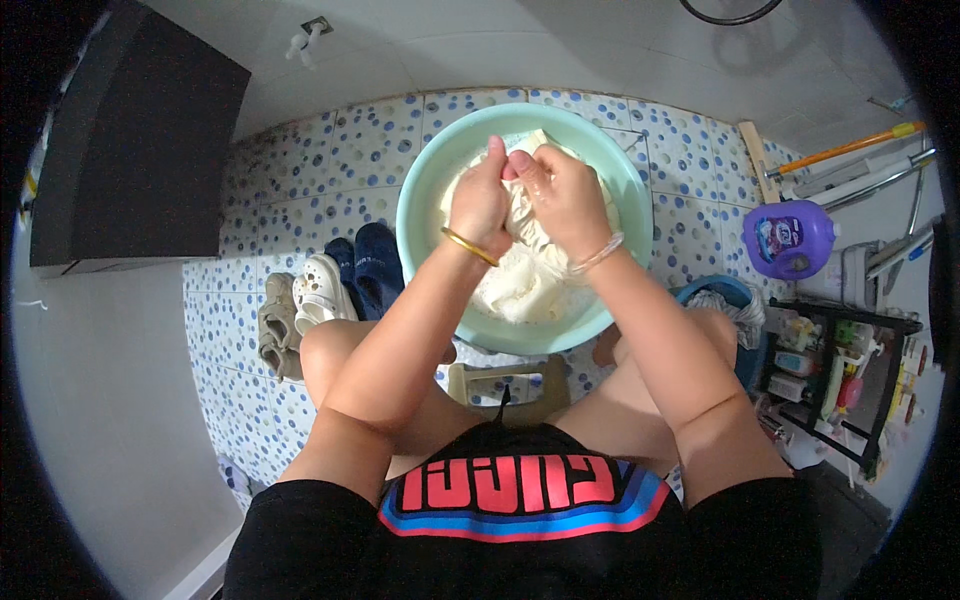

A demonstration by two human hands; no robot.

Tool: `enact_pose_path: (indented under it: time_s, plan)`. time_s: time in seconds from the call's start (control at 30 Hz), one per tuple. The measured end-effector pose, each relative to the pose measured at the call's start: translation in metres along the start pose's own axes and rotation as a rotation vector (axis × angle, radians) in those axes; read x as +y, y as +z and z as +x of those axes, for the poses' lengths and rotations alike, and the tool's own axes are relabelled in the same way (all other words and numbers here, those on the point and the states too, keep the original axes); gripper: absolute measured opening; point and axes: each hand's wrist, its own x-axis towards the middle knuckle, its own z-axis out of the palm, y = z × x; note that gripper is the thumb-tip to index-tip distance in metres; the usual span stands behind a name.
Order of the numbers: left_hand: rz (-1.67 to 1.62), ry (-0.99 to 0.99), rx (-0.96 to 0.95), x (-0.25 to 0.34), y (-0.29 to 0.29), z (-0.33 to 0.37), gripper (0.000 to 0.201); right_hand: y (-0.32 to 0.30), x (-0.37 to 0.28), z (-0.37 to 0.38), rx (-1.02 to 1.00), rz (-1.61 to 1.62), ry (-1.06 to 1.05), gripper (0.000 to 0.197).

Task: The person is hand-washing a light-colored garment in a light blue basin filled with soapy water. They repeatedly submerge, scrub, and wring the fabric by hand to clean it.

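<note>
A pale green round basin (418,262) stands on the floor between my legs. In it lies a cream-coloured cloth garment (524,284), bunched up and wet, with some suds about it. My left hand (482,206), with a gold bangle at the wrist, is closed on a fold of the garment. Close beside it my right hand (566,200), wearing a pale bracelet, is closed on the same cloth, knuckles turned inward. The two hands nearly meet over the basin's middle. Part of the gripped fabric is hidden beneath the fingers.
Dark blue slippers (377,262), white clogs (322,290) and beige shoes (279,325) sit left of the basin. At right are a purple jug (788,240), a blue bucket (722,292) holding cloth, and a black rack (835,385) of bottles. A dark cabinet (140,140) juts out at upper left.
</note>
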Motion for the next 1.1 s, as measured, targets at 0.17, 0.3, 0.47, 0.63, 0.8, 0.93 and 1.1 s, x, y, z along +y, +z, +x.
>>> enact_pose_path:
  time_s: [0.17,0.3,0.47,0.63,0.8,0.93,1.1]
  plan:
    - [0.088,-0.010,-0.350,0.035,-0.021,0.005,0.020,-0.034,0.017,0.010,-0.555,0.183,0.146,0.027]
    - [0.289,-0.068,-0.347,0.036,-0.021,0.001,0.026,-0.044,0.030,0.012,-0.130,0.907,0.431,0.019]
    - [0.128,0.072,-0.158,-0.002,-0.019,0.018,0.015,-0.027,0.010,-0.002,0.033,0.729,0.111,0.010]
    - [-0.086,0.012,0.002,-0.030,-0.014,0.024,0.030,0.009,0.005,-0.028,0.068,-0.203,-0.381,0.028]
    - [0.014,0.053,0.120,-0.037,0.011,0.018,0.037,-0.001,0.010,-0.007,0.197,-0.298,-0.090,0.028]
    - [0.206,0.058,0.227,-0.047,-0.016,0.042,0.039,0.012,0.006,-0.026,0.135,-0.278,-0.230,0.030]
    - [0.155,0.030,0.135,-0.040,-0.009,0.026,0.036,0.012,0.011,-0.014,0.225,-0.290,-0.202,0.033]
